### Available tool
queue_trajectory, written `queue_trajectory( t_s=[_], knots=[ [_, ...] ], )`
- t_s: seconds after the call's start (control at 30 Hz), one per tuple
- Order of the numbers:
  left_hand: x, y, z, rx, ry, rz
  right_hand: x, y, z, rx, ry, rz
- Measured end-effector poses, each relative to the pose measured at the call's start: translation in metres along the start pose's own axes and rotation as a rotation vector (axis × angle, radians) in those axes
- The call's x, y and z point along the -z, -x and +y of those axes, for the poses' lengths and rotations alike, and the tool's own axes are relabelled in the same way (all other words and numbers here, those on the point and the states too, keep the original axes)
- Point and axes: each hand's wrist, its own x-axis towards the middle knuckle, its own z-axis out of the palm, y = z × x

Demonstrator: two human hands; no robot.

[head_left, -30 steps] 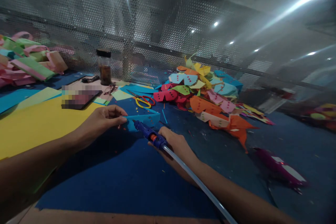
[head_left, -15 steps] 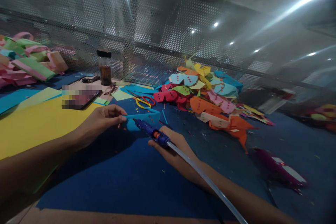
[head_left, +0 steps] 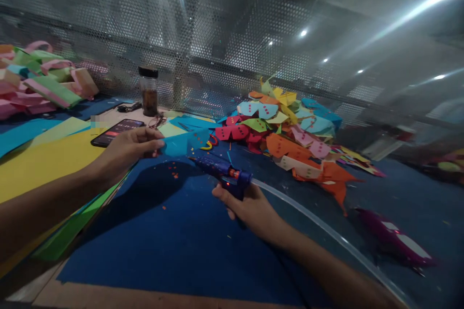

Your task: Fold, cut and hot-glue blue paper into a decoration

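Observation:
Between the fingertips of my left hand [head_left: 136,148] is a folded piece of blue paper [head_left: 176,145], pinched at its left end and held above the table. Small red dots mark its far end. My right hand [head_left: 250,205] grips a dark blue glue gun [head_left: 221,168] by its handle; a long clear glue stick [head_left: 311,211] runs out of the back. The gun's nozzle points left, just below the blue paper and apart from it. Scissors [head_left: 210,143] with red and yellow handles lie behind the paper, partly hidden by it.
A pile of folded paper shapes [head_left: 275,120] rises at the back right. Yellow sheets [head_left: 47,159], a phone [head_left: 108,137] and a lidded jar [head_left: 149,96] are on the left. A purple object [head_left: 395,239] lies at the right, and a perforated metal screen [head_left: 217,24] stands behind.
The glue gun has drawn back to the right and turned, leaving the paper. My left hand has lifted the blue paper slightly up and left, swinging it in front of the scissors.

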Motion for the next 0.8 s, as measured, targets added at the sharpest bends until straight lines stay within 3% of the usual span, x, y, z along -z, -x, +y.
queue_trajectory(
  t_s=[0.2,0.37,0.57,0.8],
  knots=[
    [0.020,-0.011,0.009,-0.009,-0.002,0.105,0.000,-0.006,-0.003,-0.004,-0.032,-0.007],
    [0.024,-0.018,-0.002,0.010,0.005,0.087,0.000,-0.022,-0.007,-0.040,0.130,-0.083],
    [0.034,-0.021,-0.007,-0.014,0.006,0.109,-0.008,-0.050,-0.012,-0.070,0.160,-0.190],
    [0.038,-0.022,-0.009,-0.033,0.007,0.129,-0.010,-0.055,-0.021,-0.094,0.293,-0.221]
  ],
)
